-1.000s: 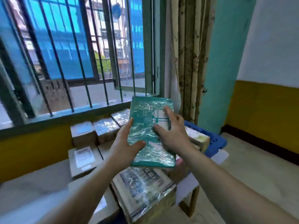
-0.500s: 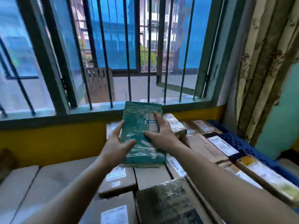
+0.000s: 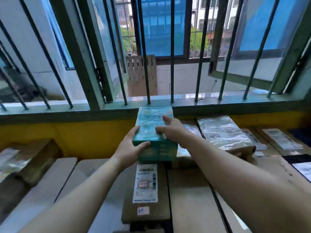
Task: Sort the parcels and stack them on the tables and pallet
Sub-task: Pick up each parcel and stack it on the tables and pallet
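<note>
Pressing a teal shrink-wrapped parcel (image 3: 155, 130) down against the yellow wall below the barred window (image 3: 171, 47), we are working both hands at the far end of a parcel-covered counter (image 3: 43, 187). Our left hand (image 3: 129, 148) is clasping the parcel's near left corner, thumb along the front face and fingers up the side. Our right hand (image 3: 170, 130) is lying flat and spread on top, gripping nothing. The parcel appears to be resting on the boxes beneath it, though that contact is hidden.

We are judging it a stiff, fairly light box. The glossy film looks slippery, so the firm corners and edges are seeming the safest places to take hold.

No bins or trays are showing; the cartons are all sealed, their contents unseen. Just in front, a brown carton with a barcode label (image 3: 146, 184) is lying flat. To the right, a clear-wrapped brown parcel (image 3: 223, 133) is sitting beside more labelled cartons (image 3: 279, 139), and another wrapped parcel (image 3: 21, 158) is sitting well apart at far left.
</note>
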